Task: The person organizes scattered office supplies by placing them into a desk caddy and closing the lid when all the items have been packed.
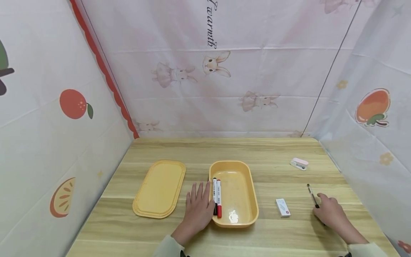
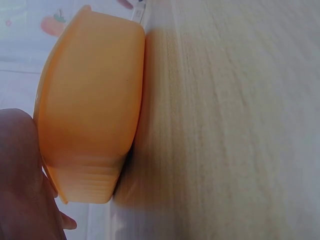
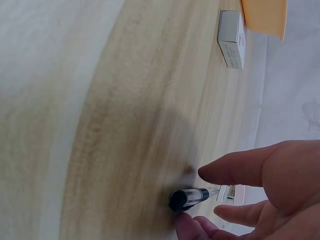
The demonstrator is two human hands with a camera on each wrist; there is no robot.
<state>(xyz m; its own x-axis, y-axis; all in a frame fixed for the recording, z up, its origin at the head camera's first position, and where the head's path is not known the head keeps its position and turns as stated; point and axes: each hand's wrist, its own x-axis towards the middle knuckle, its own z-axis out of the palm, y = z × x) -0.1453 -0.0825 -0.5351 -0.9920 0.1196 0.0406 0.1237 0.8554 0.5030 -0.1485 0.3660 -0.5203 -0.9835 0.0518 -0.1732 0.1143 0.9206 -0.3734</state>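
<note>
In the head view my left hand (image 1: 198,207) lies at the left rim of a yellow plastic bin (image 1: 237,192), its fingers fairly straight. The left wrist view has this hand (image 2: 20,175) against the edge of the bin (image 2: 95,90). Inside, along the left wall, lie a black-capped marker (image 1: 215,196) and a red-capped marker (image 1: 219,200). Over at the right, my right hand (image 1: 330,212) is around a clear pen with dark ends (image 1: 310,192) on the table. Seen from the right wrist, the thumb stands apart from the pen (image 3: 191,198), and other fingertips are close beside it.
Between bin and right hand lies a small white box (image 1: 283,207). A pink and white stapler (image 1: 299,164) sits farther back on the right. Left of the bin, a flat yellow lid (image 1: 159,189) lies on the wooden table (image 1: 266,150). Printed curtains surround three sides.
</note>
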